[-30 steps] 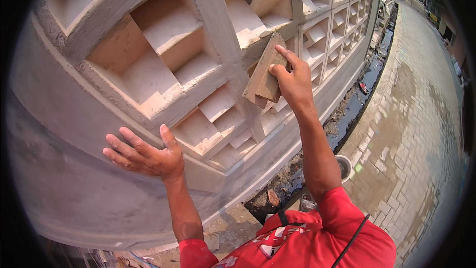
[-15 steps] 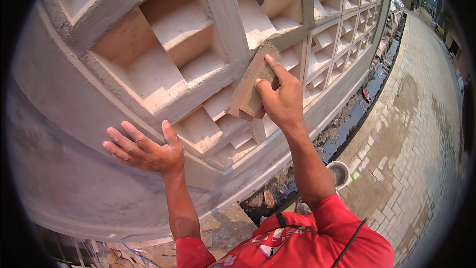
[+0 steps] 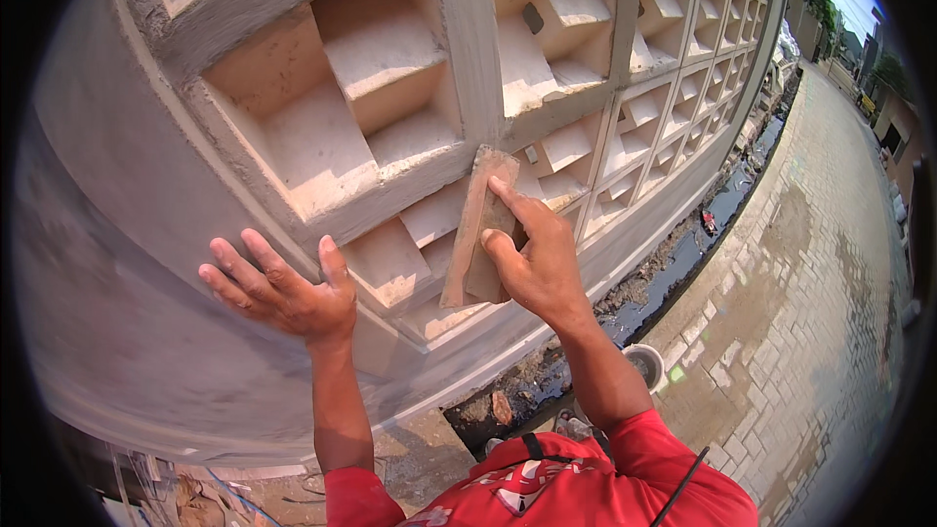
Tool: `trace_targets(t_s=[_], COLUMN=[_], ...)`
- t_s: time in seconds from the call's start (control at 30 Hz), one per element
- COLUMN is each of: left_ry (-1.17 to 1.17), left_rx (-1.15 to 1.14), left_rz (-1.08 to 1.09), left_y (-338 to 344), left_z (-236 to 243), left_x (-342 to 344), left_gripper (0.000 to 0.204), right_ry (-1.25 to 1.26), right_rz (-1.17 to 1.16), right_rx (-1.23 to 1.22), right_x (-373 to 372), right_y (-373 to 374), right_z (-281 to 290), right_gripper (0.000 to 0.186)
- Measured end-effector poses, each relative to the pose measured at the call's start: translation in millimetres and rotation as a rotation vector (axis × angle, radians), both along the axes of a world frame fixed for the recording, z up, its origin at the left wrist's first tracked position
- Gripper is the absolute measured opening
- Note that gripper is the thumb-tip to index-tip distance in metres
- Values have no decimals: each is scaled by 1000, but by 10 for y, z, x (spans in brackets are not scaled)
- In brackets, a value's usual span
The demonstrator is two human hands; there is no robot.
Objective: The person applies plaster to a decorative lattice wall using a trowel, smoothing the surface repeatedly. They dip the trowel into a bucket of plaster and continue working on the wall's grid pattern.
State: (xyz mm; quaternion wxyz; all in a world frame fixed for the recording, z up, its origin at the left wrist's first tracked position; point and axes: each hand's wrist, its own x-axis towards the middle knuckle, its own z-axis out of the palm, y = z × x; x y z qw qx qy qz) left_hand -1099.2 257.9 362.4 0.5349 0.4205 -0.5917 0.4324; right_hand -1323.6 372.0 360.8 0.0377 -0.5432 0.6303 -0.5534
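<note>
Pressing upright wooden float [image 3: 475, 229] on wall [image 3: 117, 263], right hand [image 3: 537, 259], long axis vertical

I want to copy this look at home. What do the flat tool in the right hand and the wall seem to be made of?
The tool looks like a wooden float: a flat brownish board, matte, smeared grey. The wall appears to be cement plaster, smooth pale grey and matte, over a grid of recessed stepped blocks, probably concrete.

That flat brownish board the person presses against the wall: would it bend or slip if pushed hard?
The flat brownish board probably stays stiff: its edges look straight under the right hand. It likely grips rather than slides, since its face looks rough and dusty against the grey plastered wall. It seems fairly light, held one-handed.
</note>
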Motion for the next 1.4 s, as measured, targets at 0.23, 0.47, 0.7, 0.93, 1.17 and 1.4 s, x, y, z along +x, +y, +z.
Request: trace_targets(t_s=[0.23,0.47,0.7,0.93,1.17,1.4], left_ry=[8,5,5,4,0,11], left_rx=[21,14,24,24,9,15], left_rz=[-13,2,4,5,7,-3], left_y=[66,40,48,58,44,59], left_z=[35,26,26,27,29,44], left_x=[-10,6,8,-3,19,-19], left_gripper=[79,79,80,80,79,80], right_ry=[-508,-514,-184,-7,-134,-698], right_rz=[313,330,333,297,462,574], right_rx=[-137,-130,-75,11,-8,-423], right_x=[-1051,-1368,-1311,-1136,-1028,-1666], right_y=[549,216,134,74,168,220], right_z=[619,753,849,838,804,474], right_gripper=[59,57,53,52,54,36])
